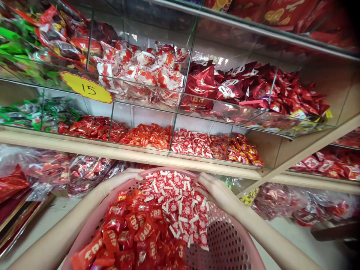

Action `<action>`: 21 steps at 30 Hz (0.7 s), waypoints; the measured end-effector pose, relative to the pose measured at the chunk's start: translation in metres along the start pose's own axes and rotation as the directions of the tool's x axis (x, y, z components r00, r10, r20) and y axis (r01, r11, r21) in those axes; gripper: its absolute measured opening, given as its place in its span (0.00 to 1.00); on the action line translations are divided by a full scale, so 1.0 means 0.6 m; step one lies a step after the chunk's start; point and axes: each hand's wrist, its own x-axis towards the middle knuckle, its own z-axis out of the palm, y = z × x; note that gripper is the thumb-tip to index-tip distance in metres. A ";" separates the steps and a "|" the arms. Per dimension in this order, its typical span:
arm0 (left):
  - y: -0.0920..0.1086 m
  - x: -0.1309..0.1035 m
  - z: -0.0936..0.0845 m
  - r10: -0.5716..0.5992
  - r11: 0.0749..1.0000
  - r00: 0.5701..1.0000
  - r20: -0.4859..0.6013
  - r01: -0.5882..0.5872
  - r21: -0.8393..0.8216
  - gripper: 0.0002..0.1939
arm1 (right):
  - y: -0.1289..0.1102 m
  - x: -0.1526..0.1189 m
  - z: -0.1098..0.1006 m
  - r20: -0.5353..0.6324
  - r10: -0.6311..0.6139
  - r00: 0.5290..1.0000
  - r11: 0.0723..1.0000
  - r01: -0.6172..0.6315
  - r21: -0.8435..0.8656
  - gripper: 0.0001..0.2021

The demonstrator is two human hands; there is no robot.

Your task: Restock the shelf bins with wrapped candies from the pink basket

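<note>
Looks like a pink perforated basket (249, 243), part-filled with glossy red candies (140, 227) at near left, white-ended red candies (182, 204) beyond

On the low wooden shelf (84, 145), from left to right: green and white sweets (25, 112), little red sweets (90, 127), bright orange-red sweets (149, 137), red and white sweets (191, 143), then red and yellow sweets (243, 150). On the middle shelf (143, 107), one up: green packs (17, 48), red see-through packs (59, 37), white and red packs (140, 75), dark red packs (202, 82) and small red packs (298, 90), with a yellow card (86, 88) saying 15 on the front. On the top shelf (253, 28), big red bags (281, 15).
</note>
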 end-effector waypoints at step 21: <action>0.009 -0.001 0.009 -0.086 0.996 0.992 -0.092 0.087 0.004 0.23 | -0.002 -0.007 -0.014 -0.056 0.502 0.863 0.606 -0.305 0.735 0.12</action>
